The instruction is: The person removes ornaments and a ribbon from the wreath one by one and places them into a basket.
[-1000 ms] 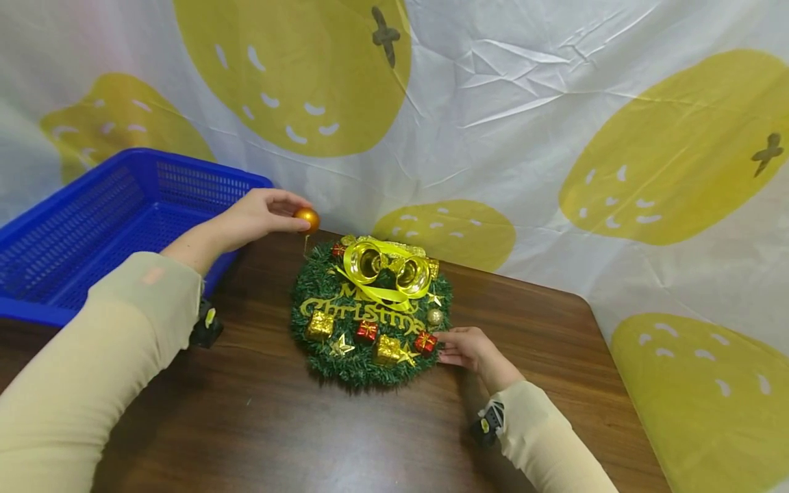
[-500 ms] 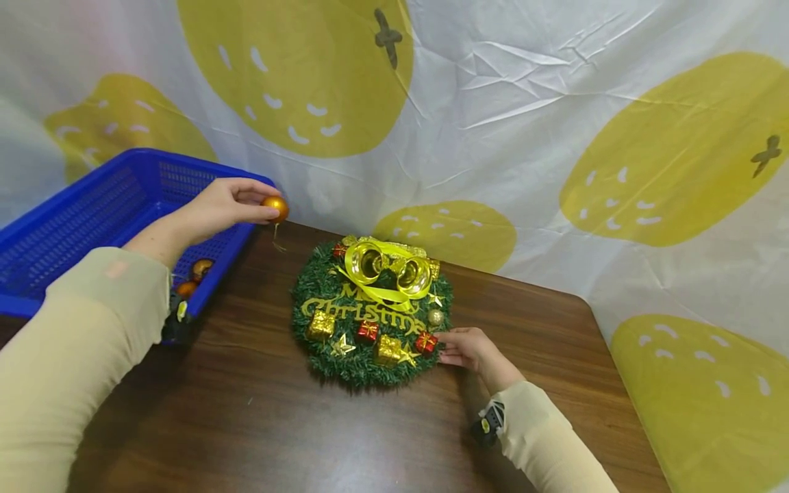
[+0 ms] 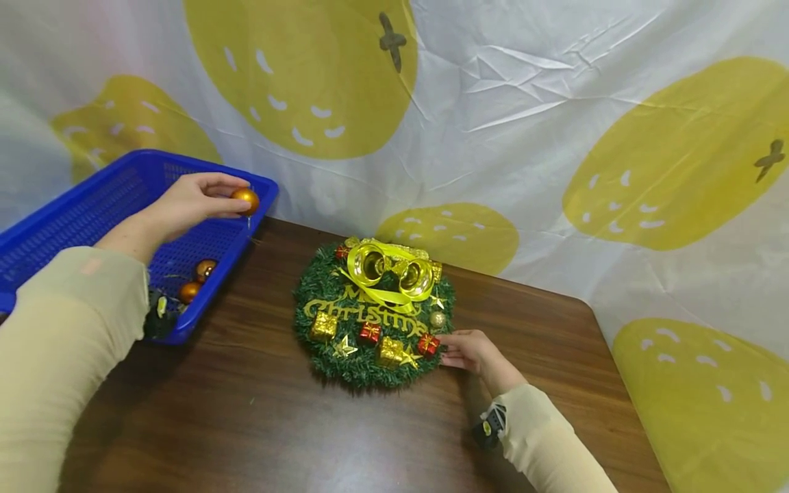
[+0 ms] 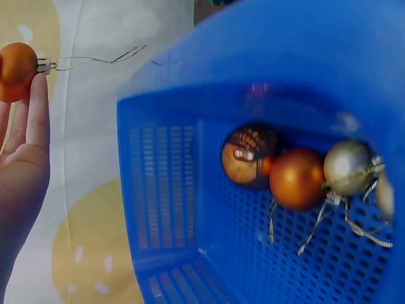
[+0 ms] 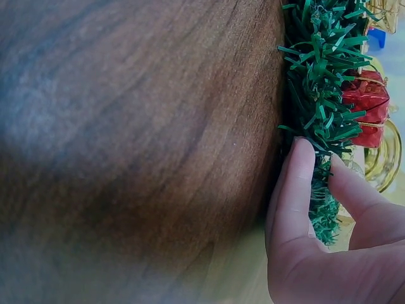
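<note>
My left hand pinches a small orange Christmas bauble over the right side of the blue plastic basket. A thread loop hangs from its cap in the left wrist view. My right hand grips the lower right edge of a green Christmas wreath, thumb on top and fingers underneath. Gold bells with yellow ribbon, gold lettering and a red gift box decorate the wreath, which lies flat on the table.
Inside the basket lie a shiny brown bauble, an orange bauble and a silvery bauble. The brown wooden table meets a white curtain with yellow fruit prints along its back edge.
My left hand has carried the orange bauble leftward, from beside the wreath's upper left to over the basket. The right hand stays on the wreath.
</note>
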`<state>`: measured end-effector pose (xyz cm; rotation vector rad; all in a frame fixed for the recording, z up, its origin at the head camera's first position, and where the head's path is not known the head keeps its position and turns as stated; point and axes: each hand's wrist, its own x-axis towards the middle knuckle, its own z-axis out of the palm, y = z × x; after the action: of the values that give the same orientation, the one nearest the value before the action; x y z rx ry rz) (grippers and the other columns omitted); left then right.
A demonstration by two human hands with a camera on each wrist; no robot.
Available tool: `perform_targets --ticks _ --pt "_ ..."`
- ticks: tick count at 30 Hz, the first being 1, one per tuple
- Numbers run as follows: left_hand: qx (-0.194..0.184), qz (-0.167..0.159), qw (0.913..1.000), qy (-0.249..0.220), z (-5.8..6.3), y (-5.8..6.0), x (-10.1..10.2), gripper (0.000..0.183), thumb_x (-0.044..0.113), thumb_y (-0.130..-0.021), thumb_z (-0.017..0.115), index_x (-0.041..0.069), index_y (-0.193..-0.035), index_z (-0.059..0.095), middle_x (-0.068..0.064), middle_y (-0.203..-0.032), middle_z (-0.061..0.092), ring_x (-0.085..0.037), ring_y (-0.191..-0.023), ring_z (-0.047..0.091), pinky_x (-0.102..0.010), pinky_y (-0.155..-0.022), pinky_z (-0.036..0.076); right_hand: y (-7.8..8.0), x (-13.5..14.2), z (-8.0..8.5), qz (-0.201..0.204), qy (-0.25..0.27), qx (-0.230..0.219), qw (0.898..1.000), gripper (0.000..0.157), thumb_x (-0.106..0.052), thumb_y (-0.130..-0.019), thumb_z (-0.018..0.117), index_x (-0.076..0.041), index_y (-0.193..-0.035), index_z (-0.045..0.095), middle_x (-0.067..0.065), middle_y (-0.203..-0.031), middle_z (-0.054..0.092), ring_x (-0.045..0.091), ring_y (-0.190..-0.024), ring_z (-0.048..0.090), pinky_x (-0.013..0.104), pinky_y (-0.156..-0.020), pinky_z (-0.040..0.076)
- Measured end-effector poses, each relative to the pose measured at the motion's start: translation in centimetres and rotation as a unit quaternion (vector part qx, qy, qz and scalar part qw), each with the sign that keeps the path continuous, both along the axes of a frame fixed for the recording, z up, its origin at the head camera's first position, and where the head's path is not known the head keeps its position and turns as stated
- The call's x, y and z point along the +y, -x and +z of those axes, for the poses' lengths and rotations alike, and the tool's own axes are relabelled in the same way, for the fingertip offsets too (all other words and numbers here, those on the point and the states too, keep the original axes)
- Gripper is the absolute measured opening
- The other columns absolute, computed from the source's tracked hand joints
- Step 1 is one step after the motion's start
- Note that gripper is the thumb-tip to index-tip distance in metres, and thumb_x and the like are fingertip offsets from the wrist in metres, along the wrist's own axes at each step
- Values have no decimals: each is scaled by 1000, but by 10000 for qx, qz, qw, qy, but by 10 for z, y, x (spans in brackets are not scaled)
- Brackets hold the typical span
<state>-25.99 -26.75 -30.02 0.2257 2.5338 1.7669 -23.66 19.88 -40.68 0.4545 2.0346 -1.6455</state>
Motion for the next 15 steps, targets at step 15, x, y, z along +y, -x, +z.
perform_targets --ticks 15 --pt "-8 289 9996 69 -6 -3 -29 61 16 -90 60 -11 -138 33 31 -79 56 14 -77 58 -10 -74 51 0 -1 -1 -29 -36 7 10000 53 -7 -89 58 13 -132 35 -1 -61 50 8 -53 58 19 -54 54"
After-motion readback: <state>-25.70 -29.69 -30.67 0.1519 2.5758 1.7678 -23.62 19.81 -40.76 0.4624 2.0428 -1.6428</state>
